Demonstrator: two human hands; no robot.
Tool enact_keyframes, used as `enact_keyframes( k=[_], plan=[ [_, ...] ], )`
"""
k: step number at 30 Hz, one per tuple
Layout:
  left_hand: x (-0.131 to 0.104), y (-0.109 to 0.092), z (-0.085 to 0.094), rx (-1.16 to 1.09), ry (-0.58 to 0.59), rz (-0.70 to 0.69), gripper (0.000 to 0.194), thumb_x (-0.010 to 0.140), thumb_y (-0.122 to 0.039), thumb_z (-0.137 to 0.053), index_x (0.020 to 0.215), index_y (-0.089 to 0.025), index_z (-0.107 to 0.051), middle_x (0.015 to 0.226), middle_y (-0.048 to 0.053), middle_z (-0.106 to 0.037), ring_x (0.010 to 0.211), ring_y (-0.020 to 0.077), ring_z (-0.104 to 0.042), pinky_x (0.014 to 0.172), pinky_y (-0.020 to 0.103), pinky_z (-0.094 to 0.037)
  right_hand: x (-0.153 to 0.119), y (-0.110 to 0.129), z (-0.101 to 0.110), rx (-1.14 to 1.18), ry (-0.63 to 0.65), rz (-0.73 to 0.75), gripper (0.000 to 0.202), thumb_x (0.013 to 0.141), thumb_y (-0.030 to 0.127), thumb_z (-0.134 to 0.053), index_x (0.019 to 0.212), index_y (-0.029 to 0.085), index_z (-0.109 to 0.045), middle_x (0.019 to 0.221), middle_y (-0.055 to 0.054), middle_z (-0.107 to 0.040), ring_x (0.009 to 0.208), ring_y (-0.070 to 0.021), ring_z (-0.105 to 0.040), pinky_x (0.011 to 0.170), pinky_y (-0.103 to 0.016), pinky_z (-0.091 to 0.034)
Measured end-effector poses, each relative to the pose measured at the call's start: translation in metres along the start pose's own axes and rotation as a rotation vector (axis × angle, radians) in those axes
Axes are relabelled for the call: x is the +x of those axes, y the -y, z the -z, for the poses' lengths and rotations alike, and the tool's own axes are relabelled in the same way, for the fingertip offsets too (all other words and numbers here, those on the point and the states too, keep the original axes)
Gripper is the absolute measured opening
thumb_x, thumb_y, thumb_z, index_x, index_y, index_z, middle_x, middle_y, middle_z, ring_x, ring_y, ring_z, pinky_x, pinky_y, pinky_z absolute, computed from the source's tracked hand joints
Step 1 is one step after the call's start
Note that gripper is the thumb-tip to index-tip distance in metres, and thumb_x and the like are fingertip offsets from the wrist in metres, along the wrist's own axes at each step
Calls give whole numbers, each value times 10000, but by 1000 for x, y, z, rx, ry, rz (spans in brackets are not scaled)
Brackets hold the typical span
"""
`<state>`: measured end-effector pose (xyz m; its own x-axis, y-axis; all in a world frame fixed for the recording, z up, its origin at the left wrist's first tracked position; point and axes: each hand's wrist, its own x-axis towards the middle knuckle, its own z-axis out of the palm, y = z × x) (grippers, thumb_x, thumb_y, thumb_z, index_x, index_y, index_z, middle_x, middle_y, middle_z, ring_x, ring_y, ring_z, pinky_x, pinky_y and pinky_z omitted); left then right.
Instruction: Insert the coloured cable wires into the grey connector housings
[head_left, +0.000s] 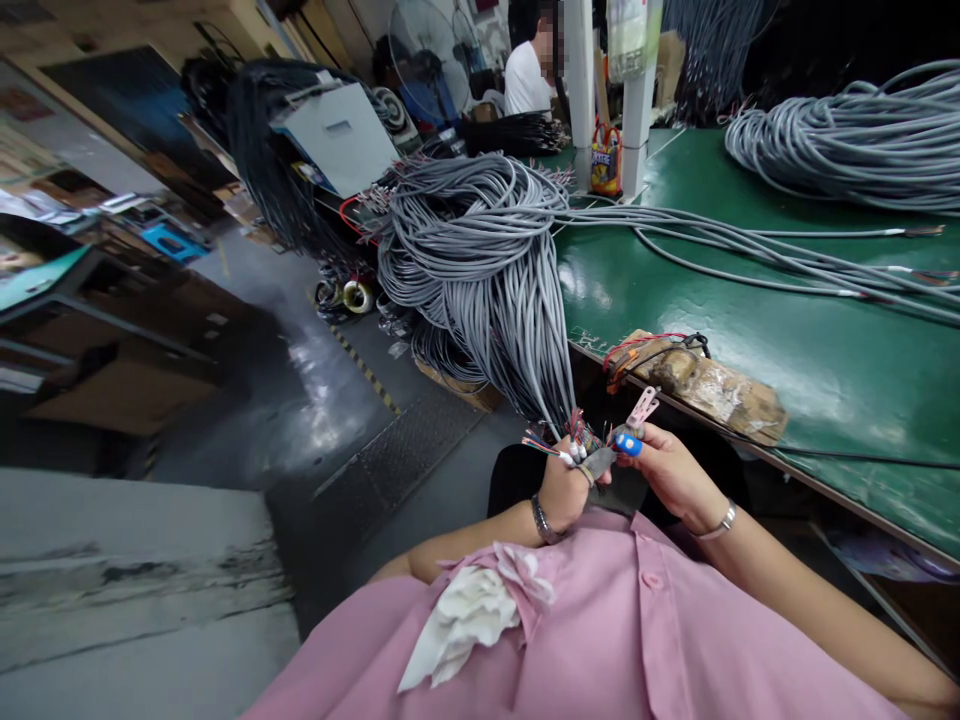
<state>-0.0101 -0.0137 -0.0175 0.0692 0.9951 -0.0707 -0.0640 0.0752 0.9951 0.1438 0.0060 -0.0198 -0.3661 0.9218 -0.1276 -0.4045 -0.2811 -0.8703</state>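
My left hand (566, 490) is closed around the ends of grey cables, low in front of my body, with a grey wrap on its thumb. Thin coloured wires (544, 443) fan out of the white-tipped cable ends there. Close beside it, my right hand (675, 470) pinches a small pink slotted piece (643, 405); its full shape is hidden by the fingers. Blue tape (628, 444) covers a fingertip of that hand. The held ends belong to a large bundle of grey cables (517, 290) that hangs over the table's edge.
A taped wooden block (720, 395) with red and black leads lies along the edge of the green table (847, 400). Loose cables cross the tabletop to a coil (855, 140). A post (637, 120) stands behind; another person (525, 75) sits farther back.
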Motion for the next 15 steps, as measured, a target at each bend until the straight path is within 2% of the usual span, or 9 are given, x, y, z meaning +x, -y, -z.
enact_keyframes(
  k=[4,7,10,15],
  plan=[
    [3,-10,3,98,291,56,312,741,-392,-669,585,-127,-620,544,44,-614,516,121,-534,546,244,-420,-2,1,1,-112,65,-24,217,776,390,-683,781,174,-665,614,-20,-665,526,-149,-585,586,-301,-470],
    [7,-16,4,154,419,106,323,737,-380,-666,553,-117,-629,535,48,-618,506,115,-533,539,235,-425,-5,1,4,-222,64,2,221,762,395,-693,795,181,-647,644,-17,-664,547,-159,-596,598,-308,-473],
    [9,-12,3,85,389,168,301,715,-375,-685,577,-112,-631,519,39,-611,476,107,-527,509,224,-422,-7,3,5,-289,4,60,202,763,376,-696,822,188,-649,737,-25,-668,615,-162,-600,638,-309,-476],
    [10,9,0,-185,145,156,306,722,-403,-684,666,-104,-651,527,45,-623,460,112,-536,501,229,-426,-11,-1,5,-182,-32,62,265,754,369,-709,945,206,-622,766,-32,-662,684,-171,-602,674,-308,-474]
  ],
)
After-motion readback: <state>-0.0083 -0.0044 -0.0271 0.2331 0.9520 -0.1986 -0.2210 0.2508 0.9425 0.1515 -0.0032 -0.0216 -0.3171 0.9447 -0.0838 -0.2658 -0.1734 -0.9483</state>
